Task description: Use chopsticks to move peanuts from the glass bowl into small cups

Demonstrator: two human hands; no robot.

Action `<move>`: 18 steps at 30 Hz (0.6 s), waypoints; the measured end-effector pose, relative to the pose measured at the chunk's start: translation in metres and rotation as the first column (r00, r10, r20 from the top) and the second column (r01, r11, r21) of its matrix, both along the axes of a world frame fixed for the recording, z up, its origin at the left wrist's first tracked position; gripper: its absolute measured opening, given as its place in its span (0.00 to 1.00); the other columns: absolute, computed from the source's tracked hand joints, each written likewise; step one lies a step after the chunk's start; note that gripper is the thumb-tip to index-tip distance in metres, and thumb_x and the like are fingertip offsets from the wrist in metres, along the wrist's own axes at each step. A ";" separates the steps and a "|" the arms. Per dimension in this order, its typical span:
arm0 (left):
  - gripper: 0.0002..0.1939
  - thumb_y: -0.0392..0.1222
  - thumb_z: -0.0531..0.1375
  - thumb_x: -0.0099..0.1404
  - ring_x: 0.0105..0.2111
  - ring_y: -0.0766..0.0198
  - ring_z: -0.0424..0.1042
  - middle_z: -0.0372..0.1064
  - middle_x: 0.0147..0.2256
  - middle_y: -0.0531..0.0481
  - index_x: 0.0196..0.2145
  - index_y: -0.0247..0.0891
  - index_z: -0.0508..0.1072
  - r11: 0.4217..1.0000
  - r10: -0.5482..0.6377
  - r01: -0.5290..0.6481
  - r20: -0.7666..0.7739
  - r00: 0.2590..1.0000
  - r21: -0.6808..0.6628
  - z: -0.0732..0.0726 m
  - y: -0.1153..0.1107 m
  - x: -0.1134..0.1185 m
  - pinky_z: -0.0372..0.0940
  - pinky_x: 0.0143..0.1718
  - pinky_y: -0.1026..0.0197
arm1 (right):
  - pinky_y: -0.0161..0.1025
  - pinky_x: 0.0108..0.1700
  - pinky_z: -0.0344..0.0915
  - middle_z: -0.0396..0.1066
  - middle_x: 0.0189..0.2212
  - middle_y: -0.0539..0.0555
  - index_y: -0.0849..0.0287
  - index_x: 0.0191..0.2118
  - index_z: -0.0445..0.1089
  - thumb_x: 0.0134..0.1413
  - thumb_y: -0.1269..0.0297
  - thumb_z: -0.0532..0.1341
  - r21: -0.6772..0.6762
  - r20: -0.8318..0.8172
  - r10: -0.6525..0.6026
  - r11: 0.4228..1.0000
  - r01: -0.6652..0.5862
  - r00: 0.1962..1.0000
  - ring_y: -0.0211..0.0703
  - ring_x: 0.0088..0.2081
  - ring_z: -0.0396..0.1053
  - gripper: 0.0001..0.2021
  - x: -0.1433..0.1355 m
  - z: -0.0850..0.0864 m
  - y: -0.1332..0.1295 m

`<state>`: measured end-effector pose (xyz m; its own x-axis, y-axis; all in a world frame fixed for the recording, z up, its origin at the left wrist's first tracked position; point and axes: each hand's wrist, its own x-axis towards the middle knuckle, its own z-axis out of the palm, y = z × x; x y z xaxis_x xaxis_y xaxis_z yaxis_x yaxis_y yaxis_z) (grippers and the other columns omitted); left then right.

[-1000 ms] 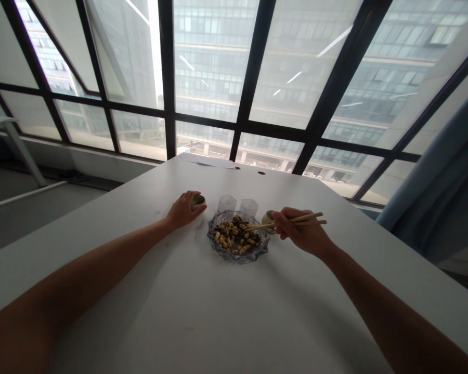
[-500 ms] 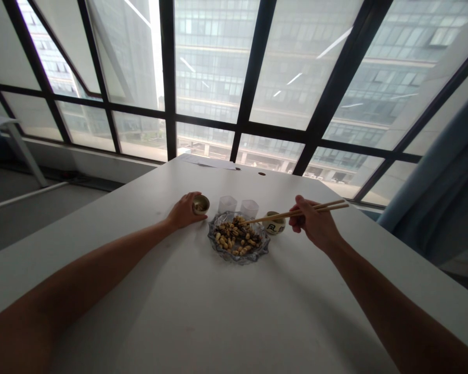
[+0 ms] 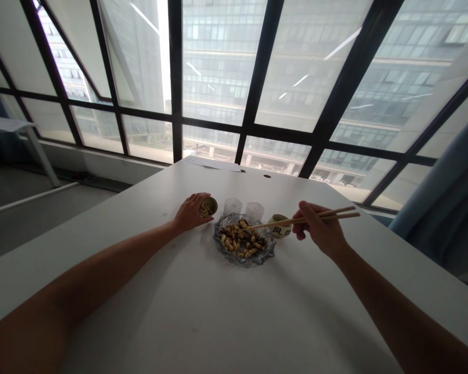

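My left hand (image 3: 192,212) is wrapped round a small cup (image 3: 208,207), whose mouth tilts towards me and shows pale pieces inside. Between my hands sits a scalloped glass bowl (image 3: 245,262) holding peanuts (image 3: 229,244) and darker pieces. My right hand (image 3: 319,226) holds a pair of wooden chopsticks (image 3: 286,222), their tips down at the bowl's contents towards its back. Just right of the bowl stands a cream cup (image 3: 280,231) with dark characters, partly behind the chopsticks.
Two translucent plastic cups (image 3: 232,206) stand behind the bowl on the white table (image 3: 203,311). Paper (image 3: 214,164) lies at the table's far edge, below large windows. A blue curtain (image 3: 444,192) hangs at the right, and another table (image 3: 8,123) stands at the far left.
The view has shifted slightly, so everything sits further right. The cup in my left hand now shows more of its contents. Both hands keep their holds.
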<state>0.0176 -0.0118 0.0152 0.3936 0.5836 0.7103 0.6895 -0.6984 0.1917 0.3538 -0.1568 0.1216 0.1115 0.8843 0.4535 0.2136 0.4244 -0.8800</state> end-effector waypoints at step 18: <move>0.40 0.54 0.73 0.49 0.51 0.48 0.73 0.75 0.50 0.43 0.57 0.41 0.67 0.998 -0.015 0.018 0.038 0.999 -0.065 0.001 -0.004 0.008 0.67 0.54 0.47 | 0.33 0.20 0.67 0.74 0.19 0.54 0.59 0.24 0.71 0.49 0.32 0.62 0.024 0.295 0.130 0.989 -0.144 0.946 0.39 0.20 0.71 0.29 -0.103 -0.007 0.061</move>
<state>0.0253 -0.0157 0.0161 0.3774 0.6226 0.6855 0.6694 -0.6949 0.2626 0.2511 -0.0961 0.1144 -0.1528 0.8597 0.4875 0.3954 0.5052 -0.7671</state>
